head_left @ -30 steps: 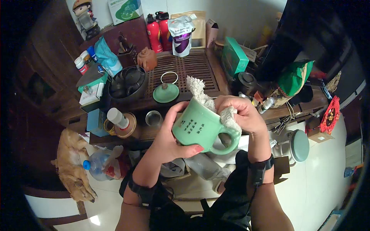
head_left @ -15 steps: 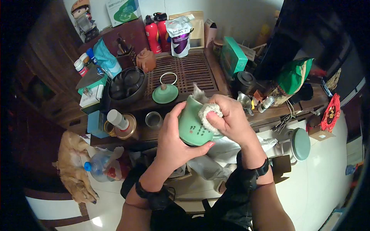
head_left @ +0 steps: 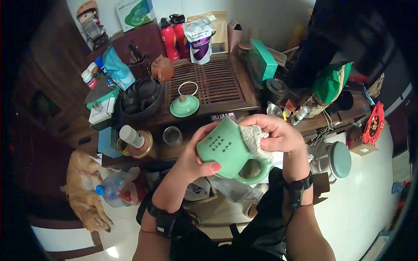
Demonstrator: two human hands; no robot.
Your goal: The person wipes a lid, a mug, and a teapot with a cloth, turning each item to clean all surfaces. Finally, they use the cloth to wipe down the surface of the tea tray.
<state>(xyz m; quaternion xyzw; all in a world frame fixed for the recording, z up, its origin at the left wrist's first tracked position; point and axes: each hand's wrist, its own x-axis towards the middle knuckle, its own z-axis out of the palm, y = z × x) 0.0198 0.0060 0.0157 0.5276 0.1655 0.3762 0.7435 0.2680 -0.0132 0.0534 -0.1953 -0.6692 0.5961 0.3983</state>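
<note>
My left hand (head_left: 191,158) grips the side of a green ceramic mug (head_left: 226,150) with dark characters on it, held tilted in front of me with its handle pointing down and right. My right hand (head_left: 278,135) presses a white fluffy cloth (head_left: 254,141) against the mug's rim and outer wall. Just beyond the mug, the matching green lid (head_left: 184,106) rests on the slatted wooden tea tray (head_left: 217,82).
The tray's edges are crowded: a dark bowl (head_left: 141,96), a small glass cup (head_left: 173,135), a brown teapot (head_left: 162,67), red canisters (head_left: 172,32), a pouch (head_left: 199,37), a teal box (head_left: 263,63). A dog (head_left: 85,187) lies on the floor at left beside a water bottle (head_left: 113,191).
The mug has been turned so its handle is back in view at lower right. My right hand with the cloth has shifted from the mug's mouth to its rim and side.
</note>
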